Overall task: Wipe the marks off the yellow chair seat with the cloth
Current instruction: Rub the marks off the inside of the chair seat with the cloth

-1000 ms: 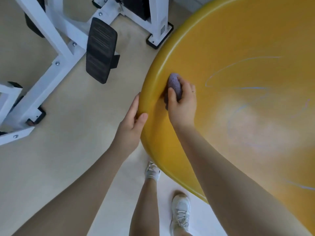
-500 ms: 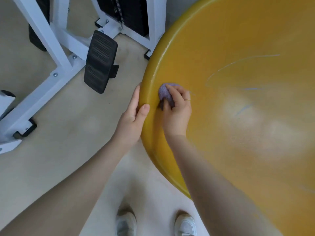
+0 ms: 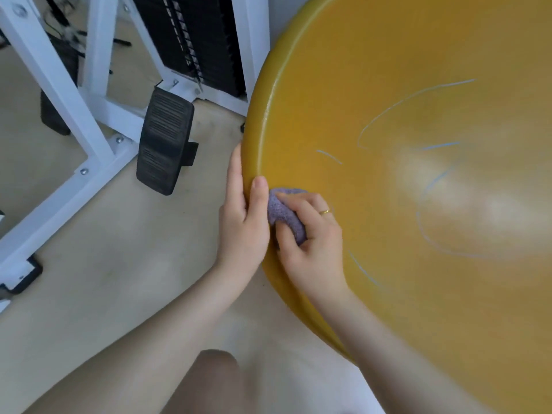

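The big round yellow chair seat (image 3: 403, 294) fills the right side of the view. Thin pale blue marks (image 3: 412, 98) curve across its middle, and a short one lies near my right wrist. My left hand (image 3: 243, 225) grips the seat's left rim, thumb on top, fingers under the edge. My right hand (image 3: 313, 243) presses a small crumpled purple cloth (image 3: 282, 209) onto the seat just inside that rim, right beside my left thumb. A ring shows on one finger.
A white metal gym machine frame (image 3: 98, 162) with a black ribbed foot pedal (image 3: 164, 138) and a black weight stack (image 3: 191, 40) stands on the beige floor to the left. My knee (image 3: 215, 383) shows at the bottom.
My right hand slid the cloth down along the rim until it sits beside my left thumb. My left hand kept its grip on the edge. The view shifted closer; my shoes dropped out of sight.
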### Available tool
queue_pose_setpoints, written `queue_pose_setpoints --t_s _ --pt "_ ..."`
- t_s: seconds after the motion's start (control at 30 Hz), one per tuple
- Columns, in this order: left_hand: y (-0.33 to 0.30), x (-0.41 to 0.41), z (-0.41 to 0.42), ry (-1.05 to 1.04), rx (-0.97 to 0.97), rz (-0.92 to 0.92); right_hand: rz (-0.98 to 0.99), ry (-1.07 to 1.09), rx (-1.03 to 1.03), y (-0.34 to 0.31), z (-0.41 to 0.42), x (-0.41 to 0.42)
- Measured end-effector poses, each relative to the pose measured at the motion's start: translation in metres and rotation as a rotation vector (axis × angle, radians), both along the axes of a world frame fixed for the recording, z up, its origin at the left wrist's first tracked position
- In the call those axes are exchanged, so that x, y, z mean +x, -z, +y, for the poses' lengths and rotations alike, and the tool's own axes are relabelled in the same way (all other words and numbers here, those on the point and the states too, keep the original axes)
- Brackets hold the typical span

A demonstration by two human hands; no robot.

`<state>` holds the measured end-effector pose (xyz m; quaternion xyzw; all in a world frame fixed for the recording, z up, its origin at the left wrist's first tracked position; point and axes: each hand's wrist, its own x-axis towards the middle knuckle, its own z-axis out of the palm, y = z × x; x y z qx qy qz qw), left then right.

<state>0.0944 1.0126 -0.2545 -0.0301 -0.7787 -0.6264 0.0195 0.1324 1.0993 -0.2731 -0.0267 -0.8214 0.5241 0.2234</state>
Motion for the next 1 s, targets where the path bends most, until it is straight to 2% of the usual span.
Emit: queue_pose_setpoints --t_s 0.1,0.27,0.4,0.53,0.6,0.7,1.0 --pt "0.004 0.003 0.003 -0.007 0.017 0.032 0.045 0.008 0.023 0.003 0.001 -0.009" --pt "0.010 0.001 0.001 -0.034 0.017 0.060 0.139 0.171 0.090 0.005 0.025 -0.081" --pt "0.011 0.000 0.002 -0.032 -0.012 0.058 0.026 0.296 -0.001 0.001 0.039 -0.111" --pt "0.006 0.004 0.004 -0.051 0.002 0.066 -0.064 0.220 -0.075 -0.008 0.016 -0.062" --pt "0.003 0.005 0.006 -0.052 0.014 0.068 -0.036 0.132 -0.133 -0.007 -0.002 -0.022" --pt "0.001 0.005 0.007 -0.072 0.016 0.054 0.001 0.072 -0.090 0.006 -0.010 0.001" --pt "0.007 0.002 0.004 -0.065 0.020 0.041 -0.044 0.350 0.011 0.013 0.043 -0.108"
